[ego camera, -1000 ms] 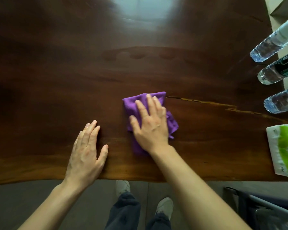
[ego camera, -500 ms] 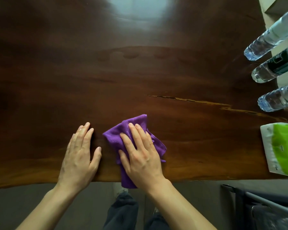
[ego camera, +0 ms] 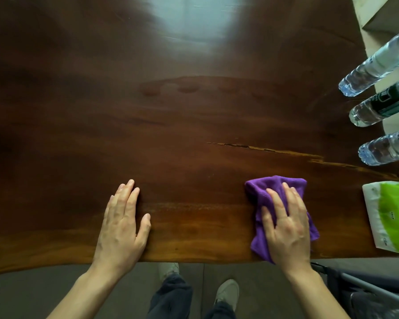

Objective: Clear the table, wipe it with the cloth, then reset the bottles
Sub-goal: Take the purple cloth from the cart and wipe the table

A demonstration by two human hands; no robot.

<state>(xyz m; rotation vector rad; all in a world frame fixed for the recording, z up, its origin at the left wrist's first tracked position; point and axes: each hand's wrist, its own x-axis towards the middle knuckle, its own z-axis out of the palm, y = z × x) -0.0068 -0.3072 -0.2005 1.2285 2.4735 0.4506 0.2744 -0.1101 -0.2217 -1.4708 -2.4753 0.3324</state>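
A crumpled purple cloth (ego camera: 258,192) lies on the dark wooden table (ego camera: 171,134) near its front edge, right of centre. My right hand (ego camera: 286,224) presses flat on the cloth with fingers spread. Resting palm-down on the bare wood at the front left is my left hand (ego camera: 122,222), holding nothing. Three clear water bottles stand along the table's right side: one at the back (ego camera: 376,65), one with a dark label (ego camera: 378,107), and one nearer me (ego camera: 382,149).
A white and green tissue pack (ego camera: 389,215) lies at the table's right front corner, close to the cloth. A pale box (ego camera: 387,12) sits at the far right. Below the table edge I see my legs, shoes and a metal frame (ego camera: 366,286).
My right hand has slid the cloth from the table's middle toward the front edge, then rightward toward the tissue pack. The left hand has stayed flat in place.
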